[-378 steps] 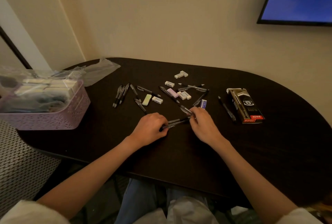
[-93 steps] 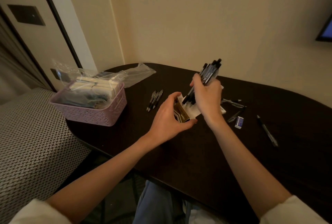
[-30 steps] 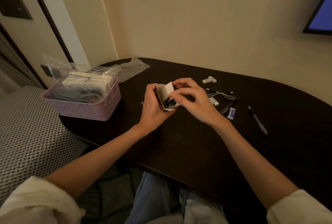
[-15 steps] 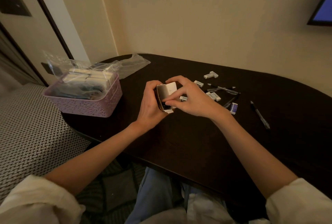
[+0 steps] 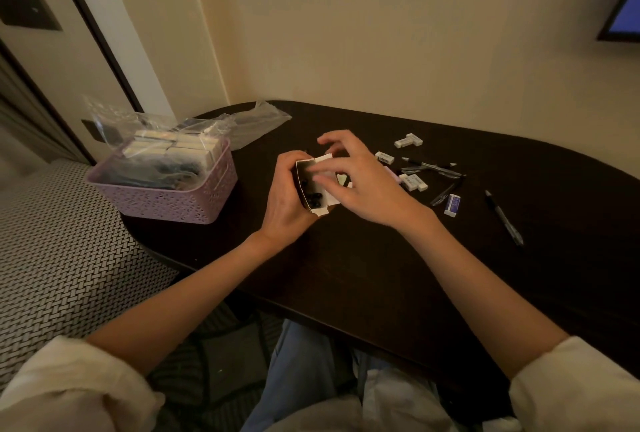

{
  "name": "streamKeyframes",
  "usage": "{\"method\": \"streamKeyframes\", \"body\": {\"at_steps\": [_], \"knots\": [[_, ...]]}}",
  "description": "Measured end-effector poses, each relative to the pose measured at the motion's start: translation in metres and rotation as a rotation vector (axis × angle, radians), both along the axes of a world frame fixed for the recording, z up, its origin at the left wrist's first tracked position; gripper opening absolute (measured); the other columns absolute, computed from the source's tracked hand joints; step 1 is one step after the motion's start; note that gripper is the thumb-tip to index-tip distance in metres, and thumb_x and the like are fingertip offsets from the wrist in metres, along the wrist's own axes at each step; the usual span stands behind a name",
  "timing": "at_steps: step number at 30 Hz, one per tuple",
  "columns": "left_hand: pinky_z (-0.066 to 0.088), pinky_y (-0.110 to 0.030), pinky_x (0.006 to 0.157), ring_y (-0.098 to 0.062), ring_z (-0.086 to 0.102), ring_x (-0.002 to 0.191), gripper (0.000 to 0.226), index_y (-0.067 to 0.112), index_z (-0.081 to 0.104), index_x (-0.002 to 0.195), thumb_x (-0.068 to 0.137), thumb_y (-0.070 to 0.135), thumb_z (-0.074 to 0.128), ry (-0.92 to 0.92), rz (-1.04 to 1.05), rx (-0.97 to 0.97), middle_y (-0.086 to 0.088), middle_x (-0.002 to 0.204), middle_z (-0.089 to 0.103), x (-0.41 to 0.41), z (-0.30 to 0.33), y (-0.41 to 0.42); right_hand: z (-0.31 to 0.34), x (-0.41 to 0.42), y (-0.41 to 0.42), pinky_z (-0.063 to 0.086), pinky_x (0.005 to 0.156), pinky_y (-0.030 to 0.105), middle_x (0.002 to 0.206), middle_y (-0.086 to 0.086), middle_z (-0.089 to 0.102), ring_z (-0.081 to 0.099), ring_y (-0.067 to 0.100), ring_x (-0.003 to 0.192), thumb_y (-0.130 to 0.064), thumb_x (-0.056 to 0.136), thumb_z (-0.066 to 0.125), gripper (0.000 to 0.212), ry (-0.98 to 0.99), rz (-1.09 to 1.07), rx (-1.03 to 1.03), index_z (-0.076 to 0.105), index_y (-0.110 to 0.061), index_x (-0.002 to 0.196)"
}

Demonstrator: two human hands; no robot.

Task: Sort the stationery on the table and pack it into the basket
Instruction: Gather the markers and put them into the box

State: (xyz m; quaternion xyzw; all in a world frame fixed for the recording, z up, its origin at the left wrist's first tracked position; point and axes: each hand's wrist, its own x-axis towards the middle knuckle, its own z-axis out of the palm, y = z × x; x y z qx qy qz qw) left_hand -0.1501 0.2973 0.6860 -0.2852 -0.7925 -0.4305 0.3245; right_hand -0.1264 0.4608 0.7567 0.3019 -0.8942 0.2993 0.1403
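Observation:
My left hand grips a small cardboard pen box held just above the dark table, its open end facing me with black pen ends showing inside. My right hand hovers over the box's white top flap, fingers spread and touching it. The lilac basket stands at the table's left end, filled with boxes and a clear plastic bag. Loose white erasers and black pens lie right of my hands, with a blue-sleeved eraser nearer.
A single black pen lies apart at the right. A crumpled clear plastic bag rests behind the basket. A patterned bed or seat borders the table's left. The wall runs close behind; a screen corner hangs top right.
The pens went from my right hand into the box. Over the last second my right fingers shifted across the box's open end onto the top flap; my left hand kept its grip.

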Motion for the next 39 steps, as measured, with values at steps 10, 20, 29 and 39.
{"method": "streamKeyframes", "body": {"at_steps": [10, 20, 29, 39], "knots": [[0.048, -0.028, 0.081, -0.015, 0.054, 0.095, 0.071, 0.011, 0.04, 0.121, 0.068, 0.026, 0.085, -0.033, 0.075, -0.103, -0.01, 0.112, 0.049, 0.003, -0.001, -0.007, -0.022, -0.006, -0.018, 0.043, 0.092, 0.029, 0.141, 0.0, 0.038, 0.037, 0.013, 0.124, -0.024, 0.083, 0.072, 0.015, 0.045, -0.057, -0.052, 0.077, -0.025, 0.097], [0.051, -0.035, 0.08, -0.017, 0.053, 0.098, 0.072, 0.012, 0.039, 0.122, 0.069, 0.032, 0.083, -0.078, 0.158, -0.189, -0.011, 0.115, 0.048, -0.003, -0.004, -0.021, -0.031, -0.012, -0.01, 0.041, 0.099, 0.024, 0.14, 0.004, 0.037, 0.041, 0.011, 0.124, -0.017, 0.093, 0.058, 0.023, -0.073, 0.083, -0.109, 0.07, -0.021, 0.113], [0.05, -0.038, 0.091, -0.015, 0.049, 0.111, 0.076, 0.017, 0.039, 0.124, 0.065, 0.03, 0.085, -0.145, 0.115, -0.224, -0.006, 0.122, 0.048, 0.006, -0.005, 0.013, -0.057, -0.026, 0.103, 0.042, 0.1, 0.03, 0.133, 0.011, 0.044, 0.049, 0.02, 0.118, -0.013, 0.09, 0.061, 0.031, -0.136, -0.875, -0.11, 0.059, -0.013, 0.121], [0.044, -0.031, 0.097, -0.005, 0.043, 0.113, 0.076, 0.015, 0.042, 0.127, 0.066, 0.029, 0.086, -0.186, 0.06, -0.239, -0.003, 0.125, 0.048, 0.001, -0.006, 0.042, -0.105, -0.002, 0.169, 0.037, 0.102, 0.049, 0.134, 0.029, 0.04, 0.041, 0.042, 0.125, -0.018, 0.088, 0.063, 0.053, -0.379, -1.394, 0.252, 0.04, 0.005, 0.13]]}}
